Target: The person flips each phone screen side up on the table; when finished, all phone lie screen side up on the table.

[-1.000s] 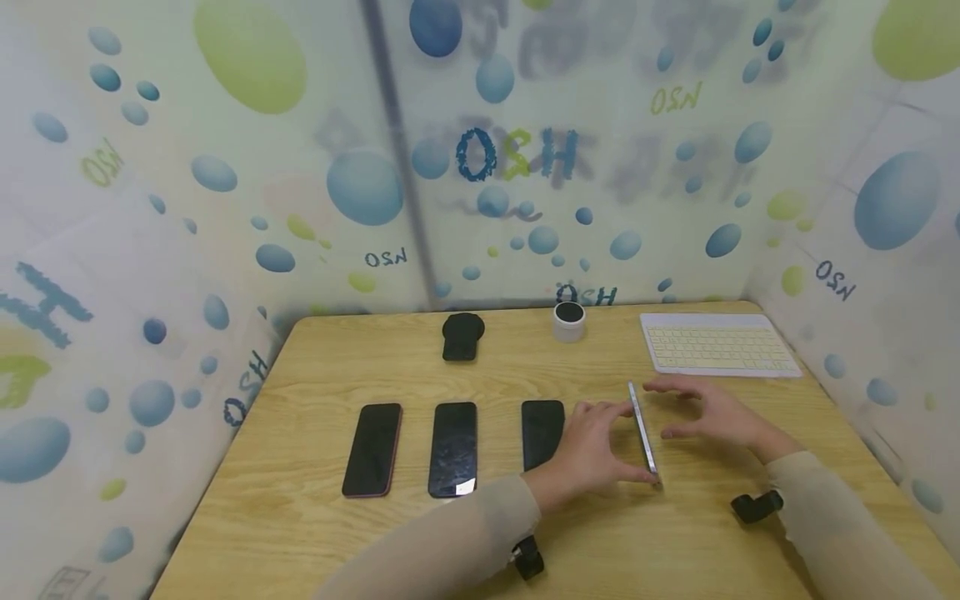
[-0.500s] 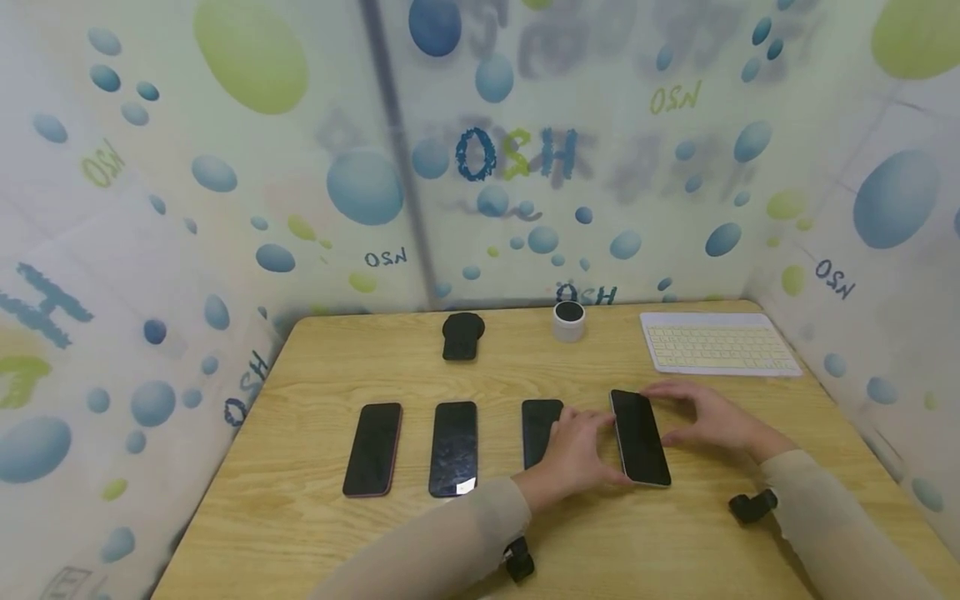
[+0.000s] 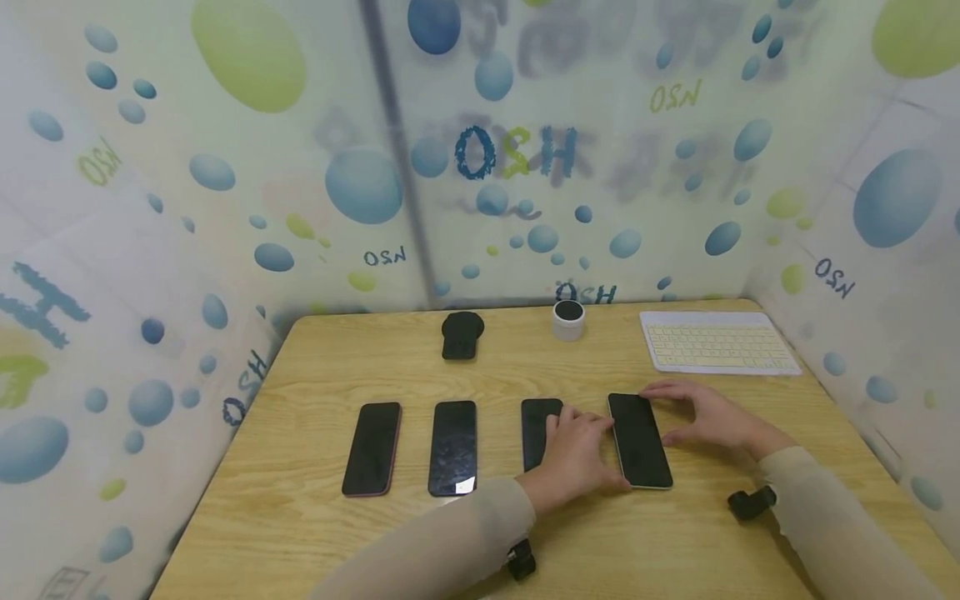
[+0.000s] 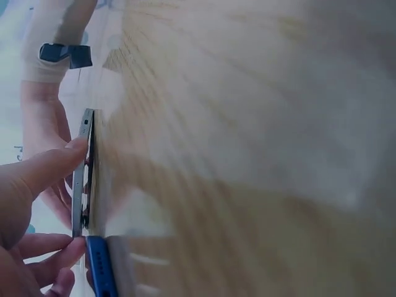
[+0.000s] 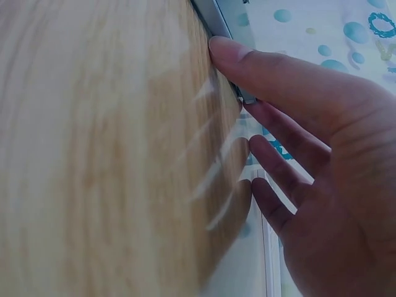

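A black-screened smartphone with a silver edge lies face up at the right end of a row of phones. My left hand holds its left edge, thumb near the lower corner and fingers higher up. Seen from the left wrist, the thumb presses the phone's side. My right hand grips the other side, with a finger at the top right corner and the thumb against the edge. Partly hidden under the left hand is another dark phone, whose blue side shows in the left wrist view.
Two more phones, one red-edged and one dark, lie to the left on the wooden table. Behind stand a black stand-like object and a white cylinder with a dark top. A white keyboard lies at back right.
The right-hand phone, first standing on its edge between both hands, has tipped down to lie screen up. The left hand has shifted slightly left; the right hand stays by the phone's right side.
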